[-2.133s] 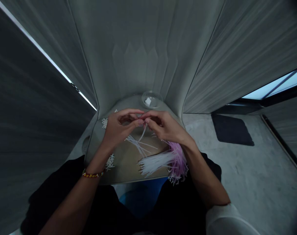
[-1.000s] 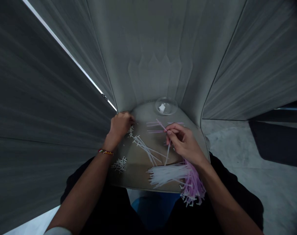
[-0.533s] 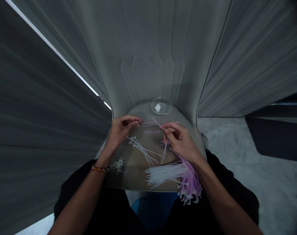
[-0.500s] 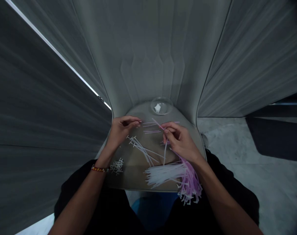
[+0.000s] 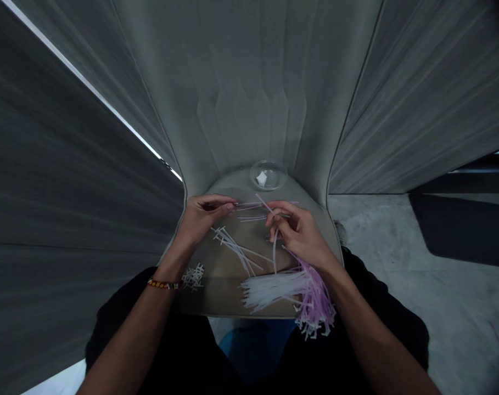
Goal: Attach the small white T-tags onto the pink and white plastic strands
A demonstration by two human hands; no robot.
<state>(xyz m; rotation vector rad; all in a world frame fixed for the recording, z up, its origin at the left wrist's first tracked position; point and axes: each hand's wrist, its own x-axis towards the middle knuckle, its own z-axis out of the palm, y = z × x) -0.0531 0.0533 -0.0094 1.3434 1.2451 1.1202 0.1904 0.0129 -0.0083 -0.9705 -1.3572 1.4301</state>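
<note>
My left hand (image 5: 206, 216) is closed in a pinch over the chair seat, its fingertips at the left end of a thin pinkish stick (image 5: 249, 204). My right hand (image 5: 296, 227) pinches a pale strip (image 5: 264, 203) that slants up to the left; another white strip hangs below its fingers. Between the hands lie pink sticks (image 5: 252, 219). White strips with T-shaped ends (image 5: 236, 248) rest below. Nearer me are a bundle of white strips (image 5: 274, 289) and a bundle of purple strips (image 5: 317, 299) with white ends, hanging over the seat edge.
A clear round dish (image 5: 276, 176) with a white piece (image 5: 261, 178) stands at the back of the grey seat. Small white pieces (image 5: 194, 277) are heaped at the front left. The chair backrest (image 5: 249, 82) rises behind; a blue object (image 5: 253, 348) is below.
The view has shifted slightly. A thin stick now shows at my left fingertips, reaching toward the right hand. My right hand keeps its pinch on the pale strip.
</note>
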